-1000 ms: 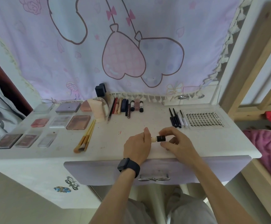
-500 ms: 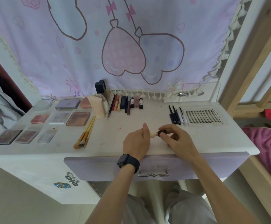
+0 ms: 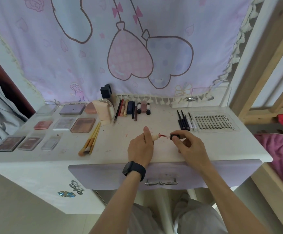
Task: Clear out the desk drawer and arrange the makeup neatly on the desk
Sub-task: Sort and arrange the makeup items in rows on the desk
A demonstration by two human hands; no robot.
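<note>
My left hand (image 3: 141,146) grips a small beige lip-gloss tube (image 3: 155,137) over the front middle of the white desk (image 3: 221,149). My right hand (image 3: 188,146) pinches the tube's black cap (image 3: 174,136), pulled a short way off to the right. A reddish applicator wand (image 3: 164,136) shows between tube and cap. The lilac drawer (image 3: 103,176) below my wrists is closed. Makeup lies in rows on the desk: palettes (image 3: 83,124) at the left, lip products (image 3: 134,108) at the back middle.
Yellow-handled brushes (image 3: 91,141) lie left of my hands. Black eyeliner pens (image 3: 184,122) and a lash tray (image 3: 214,123) sit at the right back. A pink tube (image 3: 101,112) and a black bottle (image 3: 105,91) stand by the curtain. A wooden bed frame (image 3: 262,65) borders the right.
The cap was on the tube one second ago. My right hand has drawn the cap off to the right, baring the reddish wand. My left hand keeps hold of the tube.
</note>
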